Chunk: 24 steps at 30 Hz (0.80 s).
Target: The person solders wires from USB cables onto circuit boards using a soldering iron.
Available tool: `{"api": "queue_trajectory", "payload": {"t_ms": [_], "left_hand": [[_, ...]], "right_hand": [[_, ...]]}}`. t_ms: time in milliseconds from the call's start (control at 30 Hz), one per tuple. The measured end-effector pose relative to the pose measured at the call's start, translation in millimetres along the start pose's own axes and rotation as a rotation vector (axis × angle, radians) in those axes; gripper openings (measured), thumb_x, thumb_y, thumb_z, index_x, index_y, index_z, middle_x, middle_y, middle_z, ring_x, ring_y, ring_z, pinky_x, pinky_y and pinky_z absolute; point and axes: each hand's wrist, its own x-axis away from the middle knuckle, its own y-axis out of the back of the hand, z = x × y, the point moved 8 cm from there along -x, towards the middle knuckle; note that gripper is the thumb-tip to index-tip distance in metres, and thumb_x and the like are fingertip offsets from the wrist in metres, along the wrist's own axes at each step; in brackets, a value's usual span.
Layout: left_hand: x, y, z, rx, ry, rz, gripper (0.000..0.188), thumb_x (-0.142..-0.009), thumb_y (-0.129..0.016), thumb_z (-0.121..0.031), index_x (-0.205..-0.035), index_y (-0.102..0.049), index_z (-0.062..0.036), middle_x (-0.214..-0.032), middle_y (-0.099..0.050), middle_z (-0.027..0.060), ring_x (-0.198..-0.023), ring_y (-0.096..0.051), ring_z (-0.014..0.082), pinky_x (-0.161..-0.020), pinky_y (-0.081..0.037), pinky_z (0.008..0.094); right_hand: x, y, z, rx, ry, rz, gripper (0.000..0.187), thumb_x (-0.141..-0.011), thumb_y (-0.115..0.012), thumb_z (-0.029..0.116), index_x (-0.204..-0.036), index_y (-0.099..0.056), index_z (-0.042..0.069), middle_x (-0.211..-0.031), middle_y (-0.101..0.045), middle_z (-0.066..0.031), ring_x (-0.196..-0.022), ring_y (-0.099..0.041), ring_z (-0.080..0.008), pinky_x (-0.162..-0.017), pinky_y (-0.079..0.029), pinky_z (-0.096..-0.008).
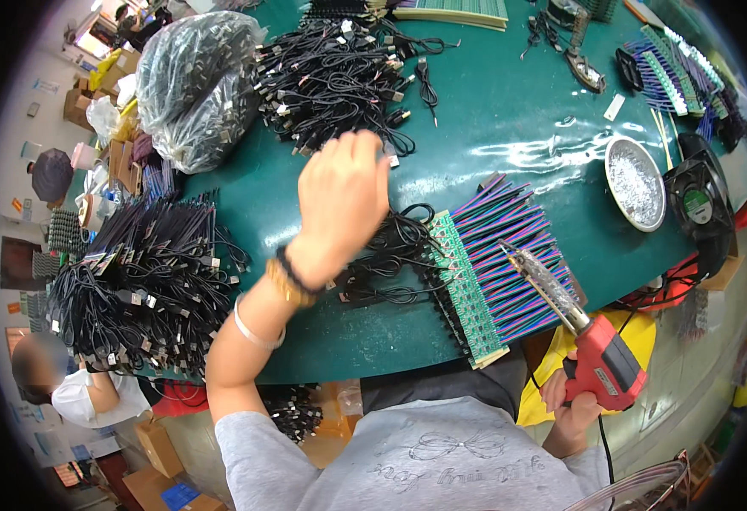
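Observation:
My left hand [344, 192] is raised over the near edge of a heap of black USB cables [331, 81], slightly blurred. Its fingers curl down with the tips hidden, and a small plug shows beside them. My right hand [574, 407] grips a red pistol-shaped soldering gun [608, 366] at the front right of the table. The gun's metal tip points up and left over coloured ribbon wires [510, 243]. Those wires run right from a strip of small green circuit boards [467, 294]. Black USB cables [390, 255] lie along the strip's left side.
A metal bowl [616, 166] of silvery scraps stands at the right beside a black fan [701, 200]. Cables pile up at the left table edge [143, 289]. Behind them sits a clear bag [199, 85] of cables. Another person [92, 396] is at the far left.

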Motion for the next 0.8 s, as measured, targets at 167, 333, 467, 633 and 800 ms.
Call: {"api": "queue_trajectory", "payload": {"t_ms": [167, 333, 467, 633, 800], "left_hand": [[-34.2, -55.6, 25.5, -0.064, 0.124, 0.113, 0.033, -0.090, -0.066, -0.036, -0.093, -0.058, -0.0040, -0.081, -0.066, 0.0139, -0.073, -0.068, 0.0295, -0.061, -0.054, 0.0409], [-29.8, -58.6, 32.8, 0.301, 0.206, 0.151, 0.030, -0.085, -0.068, -0.016, -0.104, -0.051, -0.0010, -0.080, -0.065, 0.0205, -0.076, -0.067, 0.0369, -0.065, -0.052, 0.0469], [-12.5, -16.8, 48.5, 0.505, 0.365, 0.113, 0.030, -0.082, -0.059, -0.002, -0.110, -0.050, -0.0004, -0.080, -0.065, 0.0162, -0.069, -0.066, 0.0306, -0.066, -0.053, 0.0393], [22.3, -4.6, 76.7, 0.784, 0.515, 0.161, 0.032, -0.092, -0.045, 0.005, -0.123, -0.051, 0.0014, -0.091, -0.063, 0.0101, -0.085, -0.063, 0.0173, -0.076, -0.051, 0.0311], [45.0, 36.8, 62.2, 0.566, 0.345, -0.040, 0.017, -0.096, -0.062, -0.011, -0.109, -0.069, -0.0025, -0.083, -0.061, 0.0018, -0.076, -0.054, 0.0081, -0.065, -0.044, 0.0243]], "right_hand": [[-0.6, -8.5, 3.5, 0.014, 0.017, 0.036, 0.082, -0.090, -0.056, 0.063, -0.130, -0.040, -0.008, -0.051, -0.043, 0.0000, -0.040, -0.043, -0.0111, -0.043, -0.040, -0.0265], [-1.2, 0.7, 0.5, 0.011, 0.041, -0.011, 0.080, -0.091, -0.055, 0.061, -0.130, -0.041, -0.007, -0.052, -0.043, -0.0004, -0.040, -0.043, -0.0113, -0.043, -0.040, -0.0264], [-9.2, -2.7, -2.6, -0.030, 0.051, 0.012, 0.074, -0.095, -0.054, 0.056, -0.132, -0.040, -0.007, -0.051, -0.043, -0.0008, -0.040, -0.042, -0.0115, -0.042, -0.039, -0.0264], [-16.3, -11.3, -2.4, -0.070, 0.101, 0.055, 0.071, -0.097, -0.052, 0.052, -0.133, -0.040, -0.008, -0.052, -0.043, -0.0015, -0.039, -0.041, -0.0116, -0.042, -0.038, -0.0259], [-19.7, -19.0, -10.2, -0.174, 0.099, 0.080, 0.056, -0.100, -0.053, 0.034, -0.134, -0.038, -0.008, -0.054, -0.043, -0.0026, -0.040, -0.041, -0.0116, -0.042, -0.038, -0.0259]]}}
